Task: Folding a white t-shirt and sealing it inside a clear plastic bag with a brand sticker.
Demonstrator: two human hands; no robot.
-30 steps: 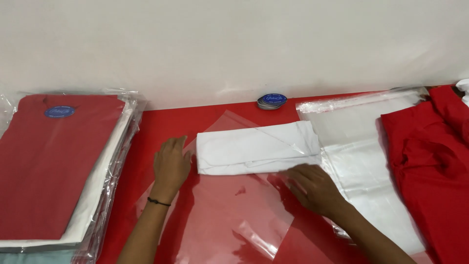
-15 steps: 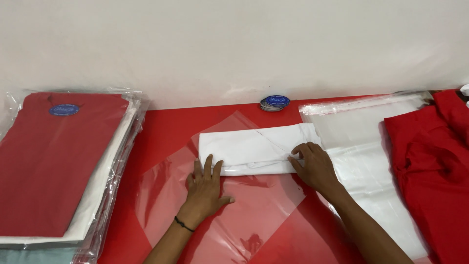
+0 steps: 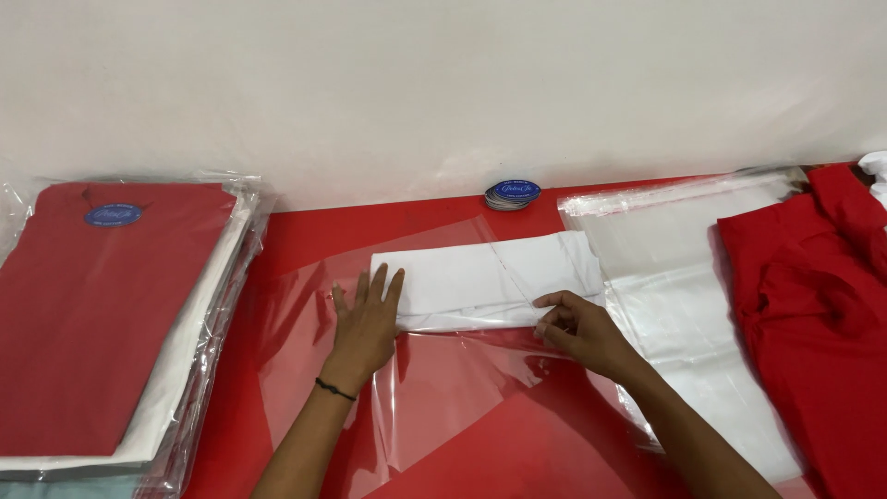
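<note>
The white shirt is lying sideways, left to right, in a clear bag. The left hand is pressing flat, fingers wide. The right hand is pinching the bag. A round blue label is sitting on the packed red shirt at left.

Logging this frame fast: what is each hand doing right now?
Left hand: open, flat on the clear plastic bag, fingertips at the folded white garment.
Right hand: fingers curled, pinching the bag at the garment's edge.

A stack of packed shirts in clear plastic bags lies at the left, the top 1 red with an oval blue label near its collar. A small pile of round blue labels sits by the wall. Flat clear bags lie at right, another clear bag in the middle.
</note>
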